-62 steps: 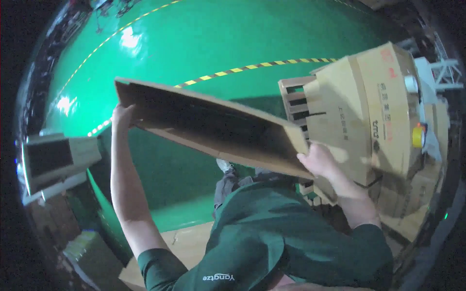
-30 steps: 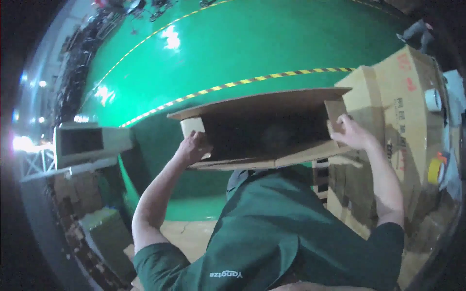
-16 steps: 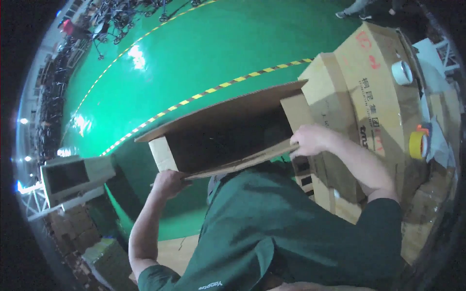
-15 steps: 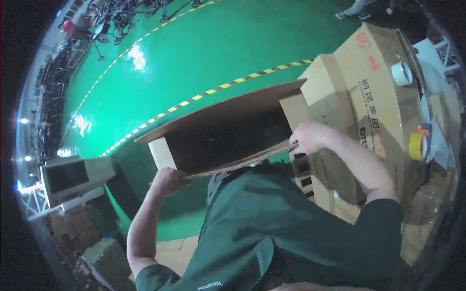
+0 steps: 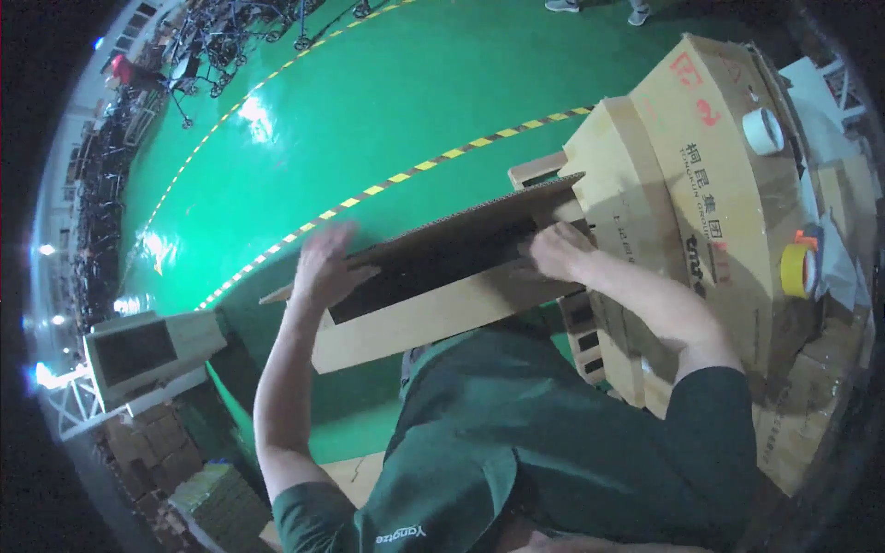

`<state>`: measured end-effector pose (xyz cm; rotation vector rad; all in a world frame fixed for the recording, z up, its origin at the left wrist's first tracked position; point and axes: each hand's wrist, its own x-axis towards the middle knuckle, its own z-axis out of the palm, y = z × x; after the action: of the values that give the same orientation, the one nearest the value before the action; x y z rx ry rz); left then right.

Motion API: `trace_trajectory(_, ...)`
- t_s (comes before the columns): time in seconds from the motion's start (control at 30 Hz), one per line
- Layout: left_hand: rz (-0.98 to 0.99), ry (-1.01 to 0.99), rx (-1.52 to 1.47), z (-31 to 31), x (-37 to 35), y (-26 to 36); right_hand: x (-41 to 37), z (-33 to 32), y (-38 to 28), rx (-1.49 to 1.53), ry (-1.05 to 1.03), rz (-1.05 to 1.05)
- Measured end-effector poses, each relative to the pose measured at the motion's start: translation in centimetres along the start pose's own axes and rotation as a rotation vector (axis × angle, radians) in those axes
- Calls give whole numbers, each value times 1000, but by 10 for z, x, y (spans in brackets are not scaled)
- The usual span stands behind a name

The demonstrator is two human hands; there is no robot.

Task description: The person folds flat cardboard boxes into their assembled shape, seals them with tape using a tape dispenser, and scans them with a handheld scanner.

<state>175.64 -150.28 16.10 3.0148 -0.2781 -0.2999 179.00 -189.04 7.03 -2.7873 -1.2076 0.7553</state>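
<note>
In front of my body is a long cardboard box [image 5: 442,309] with a dark interior and its far flap [image 5: 470,214] standing outward. Its near flap is folded down towards me. My left hand [image 5: 324,267] is above the box's left end, slightly blurred, thumb and fingers apart and nothing in them. Over the right end is my right hand [image 5: 559,251], close to the short end flap, with its fingers loosely bent and pointing down and left. Those fingertips are partly lost in the shadow, and I see nothing held in them.
Large printed cartons [image 5: 682,212] stand at the right, bearing a white tape roll [image 5: 762,131] and a yellow tape roll [image 5: 796,270]. A grey monitor-like unit [image 5: 152,350] is at the left. Yellow-black tape [image 5: 415,169] crosses the green floor. Another person's feet [image 5: 638,13] show at the top.
Both hands have let go of the near edge. That flap has turned down towards me. My left hand has moved up and away from me; my right has shifted slightly up over the end flap.
</note>
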Motion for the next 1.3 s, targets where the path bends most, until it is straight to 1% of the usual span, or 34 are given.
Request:
trace_trajectory(0.03, -33, -94, -5, -1, 3, 3, 1, 1, 2, 5, -41, 15)
trace_trajectory(0.1, -87, -166, 3, 2, -5, 16, -7, 1, 1, -22, 475, -142)
trace_trajectory(0.13, -99, -199, 2, 6, -14, 22, -16, 6, -4, -19, 595, -177)
trace_trajectory(0.2, -56, -118, -98, 16, -22, 27, -27, 10, -4, -16, 902, -138)
trace_trajectory(0.23, -47, -101, -128, 25, -32, 28, -35, 13, -9, -13, 973, -129)
trace_trajectory(0.3, 42, -124, -51, 51, -46, 29, -52, 9, -13, 10, 1080, 19)
trace_trajectory(0.33, 68, -108, -28, 57, -35, 26, -49, -4, -5, -2, 1120, 52)
trace_trajectory(0.4, 155, -61, -43, 67, -34, 22, -43, -26, -8, 54, 1061, 309)
trace_trajectory(0.43, 164, -49, -42, 70, -30, 25, -40, -34, -4, 74, 1046, 362)
trace_trajectory(0.47, 216, -3, -106, 69, -22, 29, -32, -40, 8, 256, 865, 569)
trace_trajectory(0.5, 240, 37, -156, 66, -27, 21, -9, -48, 8, 444, 654, 734)
trace_trajectory(0.53, 206, 43, -162, 62, -40, 11, 8, -44, 2, 554, 518, 768)
trace_trajectory(0.6, 180, 236, -18, 65, -54, 8, 16, -24, 8, 440, 420, 789)
trace_trajectory(0.63, 164, 294, 20, 67, -57, -3, 19, -24, 14, 397, 404, 782)
trace_trajectory(0.7, -169, 289, 99, 75, -95, -33, 14, -33, 14, 466, 318, 785)
trace_trajectory(0.73, -257, 288, 124, 80, -108, -48, 15, -36, 14, 485, 300, 779)
trace_trajectory(0.8, -672, 253, -228, 99, -133, -73, 14, -38, 12, 514, 312, 772)
trace_trajectory(0.83, -777, 248, -326, 101, -140, -77, 11, -40, 10, 513, 317, 769)
trace_trajectory(0.9, -888, 249, -957, 89, -141, -76, 11, -50, 4, 494, 306, 797)
trace_trajectory(0.93, -907, 255, -1116, 85, -140, -79, 16, -52, 3, 488, 307, 798)
trace_trajectory(1.03, -859, 229, -1301, 87, -147, -81, 13, -43, 9, 456, 325, 807)
trace_trajectory(1.1, -809, 144, -1115, 86, -149, -85, 11, -44, 9, 448, 283, 806)
trace_trajectory(1.2, -741, 99, -934, 89, -136, -100, 9, -42, 9, 422, 272, 803)
trace_trajectory(1.3, -737, 61, -842, 72, -116, -107, 14, -43, 9, 418, 294, 805)
